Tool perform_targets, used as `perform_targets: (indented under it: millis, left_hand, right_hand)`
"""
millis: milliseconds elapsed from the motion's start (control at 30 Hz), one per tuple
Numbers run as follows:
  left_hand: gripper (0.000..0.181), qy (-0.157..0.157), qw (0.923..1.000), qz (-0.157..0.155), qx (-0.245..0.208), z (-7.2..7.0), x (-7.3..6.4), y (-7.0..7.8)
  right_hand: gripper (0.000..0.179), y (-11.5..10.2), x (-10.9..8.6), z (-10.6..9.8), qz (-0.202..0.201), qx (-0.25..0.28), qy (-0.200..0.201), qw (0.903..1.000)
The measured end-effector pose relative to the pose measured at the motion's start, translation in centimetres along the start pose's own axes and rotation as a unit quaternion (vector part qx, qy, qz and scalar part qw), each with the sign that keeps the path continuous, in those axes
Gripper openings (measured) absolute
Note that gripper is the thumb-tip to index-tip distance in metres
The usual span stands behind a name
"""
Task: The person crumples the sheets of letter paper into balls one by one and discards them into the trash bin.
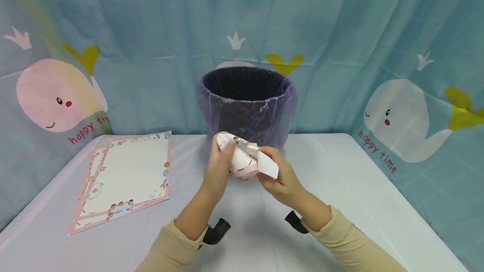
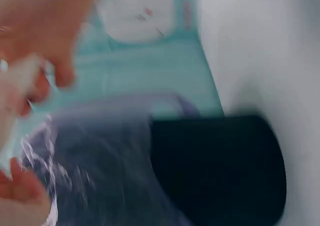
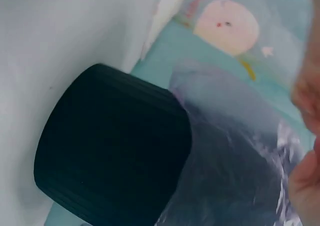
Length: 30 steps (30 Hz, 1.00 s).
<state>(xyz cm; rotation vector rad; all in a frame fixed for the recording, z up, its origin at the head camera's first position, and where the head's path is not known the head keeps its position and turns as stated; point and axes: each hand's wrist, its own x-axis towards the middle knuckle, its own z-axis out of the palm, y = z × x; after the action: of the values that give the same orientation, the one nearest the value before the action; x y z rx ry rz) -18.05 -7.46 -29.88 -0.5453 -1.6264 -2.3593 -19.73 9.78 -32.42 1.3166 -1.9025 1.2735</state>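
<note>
Both hands are in front of the bin in the head view, holding one crumpled, partly folded sheet of paper (image 1: 243, 163) with a pink printed border. The left hand (image 1: 217, 169) grips its left side, with the thumb lying over the top. The right hand (image 1: 281, 181) grips the right side, where a loose white flap sticks out. Directly behind the paper stands a dark trash bin (image 3: 115, 146), its upper part covered by a translucent purple bag (image 1: 249, 116) folded over the rim. Fingers and paper are blurred or cut off at the edges of both wrist views.
Flat sheets of pink-bordered stationery (image 1: 128, 175) lie overlapping on the left of the white table (image 1: 332, 171). A blue curtain (image 1: 151, 45) printed with whales surrounds the table at the back and sides. Black wrist mounts (image 1: 216, 231) show under both sleeves.
</note>
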Motion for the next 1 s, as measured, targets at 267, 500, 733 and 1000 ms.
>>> perform_targets:
  millis: [267,500,733,1000]
  left_hand:
    - [0.046,-0.083,0.9943,-0.029,0.061,-2.2,-0.4,0.8]
    - [0.022,0.023,0.992,0.008,0.124,-0.9,-1.1,0.7]
    - [0.029,0.068,0.9036,0.246,0.344,-0.2,-1.1,-2.0]
    - [0.066,-0.079,0.8641,0.062,0.493,-0.8,-1.8,-1.5]
  right_hand:
    - [0.034,-0.1,-0.3,-1.4,0.051,0.106,-0.034,0.9924]
    - [0.038,-0.9,0.0,-1.0,0.111,0.151,-0.001,0.9823]
    - [0.006,-2.0,0.6,1.0,0.227,0.042,0.128,0.9645]
    - [0.014,-2.1,0.9,-0.2,0.385,0.014,0.069,0.9204]
